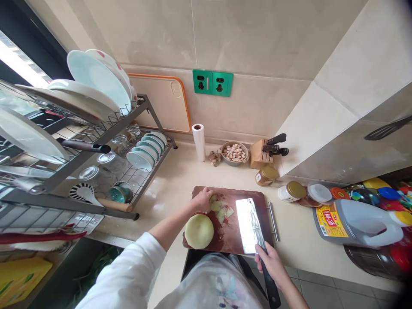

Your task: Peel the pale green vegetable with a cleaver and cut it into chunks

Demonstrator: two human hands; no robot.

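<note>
A dark red cutting board (pixel 260 201) lies on the counter in front of me. My left hand (pixel 202 200) rests curled on several pale green cut pieces (pixel 222 209) near the board's far left. A peeled round pale yellow vegetable (pixel 198 231) sits on the board's near left corner, just below that hand. My right hand (pixel 271 261) grips the black handle of a broad cleaver (pixel 247 225), whose blade lies flat on the board's right half.
A dish rack (pixel 96 141) with plates, bowls and glasses fills the left. By the wall stand a paper roll (pixel 198 140), a bowl of garlic (pixel 234 152) and a knife block (pixel 260 154). Jars (pixel 292 190) and a large oil jug (pixel 354 223) crowd the right.
</note>
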